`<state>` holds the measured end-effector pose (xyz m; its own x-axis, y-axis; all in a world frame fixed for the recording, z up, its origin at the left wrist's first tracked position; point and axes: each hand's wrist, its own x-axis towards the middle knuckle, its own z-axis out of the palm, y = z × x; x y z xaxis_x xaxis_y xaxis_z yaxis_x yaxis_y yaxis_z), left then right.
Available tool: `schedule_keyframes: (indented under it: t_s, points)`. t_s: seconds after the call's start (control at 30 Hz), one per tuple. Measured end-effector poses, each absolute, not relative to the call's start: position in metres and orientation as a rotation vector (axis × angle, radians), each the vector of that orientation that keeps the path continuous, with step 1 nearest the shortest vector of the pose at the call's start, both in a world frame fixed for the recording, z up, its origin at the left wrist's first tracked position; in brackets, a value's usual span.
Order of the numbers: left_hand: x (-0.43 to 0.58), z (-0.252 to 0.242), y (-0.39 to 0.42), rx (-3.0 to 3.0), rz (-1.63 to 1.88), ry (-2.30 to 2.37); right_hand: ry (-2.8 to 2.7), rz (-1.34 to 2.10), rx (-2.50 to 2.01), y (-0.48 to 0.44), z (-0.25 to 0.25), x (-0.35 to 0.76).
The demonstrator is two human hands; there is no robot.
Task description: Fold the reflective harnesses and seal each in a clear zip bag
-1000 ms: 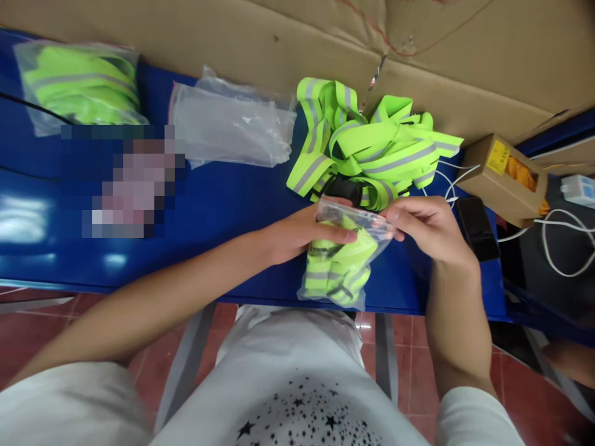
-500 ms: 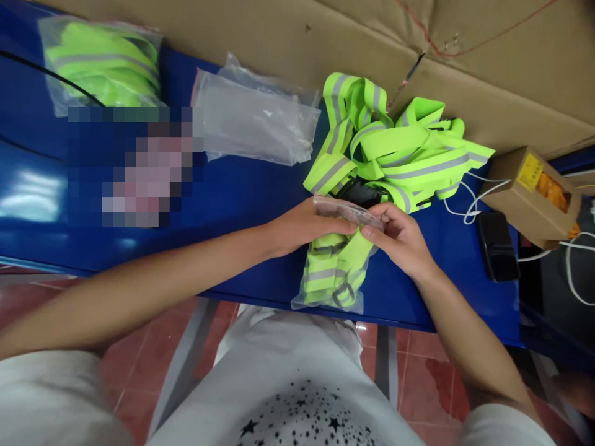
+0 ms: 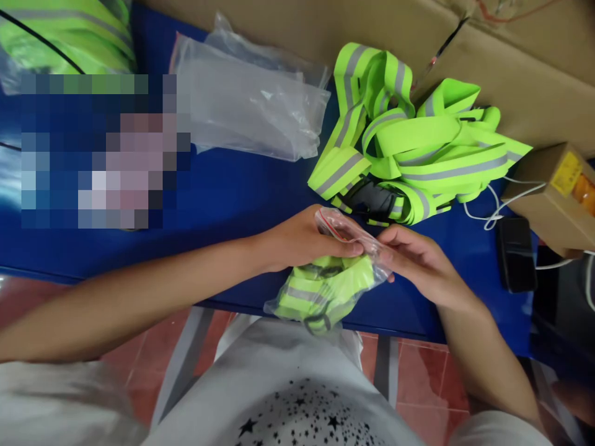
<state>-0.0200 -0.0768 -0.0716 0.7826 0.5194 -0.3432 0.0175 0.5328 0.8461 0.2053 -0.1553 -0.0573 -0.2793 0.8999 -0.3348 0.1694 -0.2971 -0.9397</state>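
My left hand (image 3: 297, 238) and my right hand (image 3: 418, 263) both pinch the top edge of a clear plastic bag (image 3: 325, 288) with a red zip line. Folded neon-green reflective straps fill the bag, which hangs tilted over the near edge of the blue table (image 3: 232, 198). Just behind my hands lies a loose pile of neon-green reflective straps (image 3: 409, 142) with grey bands and a black buckle.
A stack of empty clear bags (image 3: 251, 99) lies at the back centre. A filled bag of green straps (image 3: 69, 31) sits far left. At the right are a black phone (image 3: 515, 254), a cardboard box (image 3: 558, 192) and white cables. Brown cardboard (image 3: 511, 68) lines the back.
The view has shifted down and closer. The bag has tilted and swung left, now hanging lower over the table edge. My right hand slid along the bag's top edge.
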Motion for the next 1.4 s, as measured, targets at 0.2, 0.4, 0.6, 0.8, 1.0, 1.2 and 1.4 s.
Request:
schedule_keyframes:
  t_s: [0.2, 0.4, 0.6, 0.8, 1.0, 1.2, 1.4]
  points:
    - [-0.020, -0.072, -0.075, 1.011, 0.362, 0.716, -1.311, 1.548, -1.528, -0.153, -0.054, 0.217]
    - [-0.019, -0.074, -0.073, 1.020, 0.475, 0.734, -1.308, 1.633, -1.580, -0.150, -0.050, 0.223]
    - [-0.019, -0.071, -0.071, 1.020, 0.490, 0.727, -1.360, 1.357, -1.439, -0.149, -0.064, 0.220]
    - [-0.020, -0.073, -0.073, 1.011, 0.549, 0.718, -1.346, 1.318, -1.404, -0.151, -0.066, 0.208]
    - [-0.021, -0.072, -0.074, 1.051, 0.501, 0.677, -1.415, 1.206, -1.339, -0.155, -0.066, 0.205]
    - [-0.022, -0.073, -0.074, 1.052, 0.479, 0.669, -1.439, 1.300, -1.410, -0.155, -0.067, 0.208]
    - [-0.020, -0.072, -0.075, 1.092, 0.481, 0.688, -1.557, 1.291, -1.362, -0.152, -0.069, 0.205]
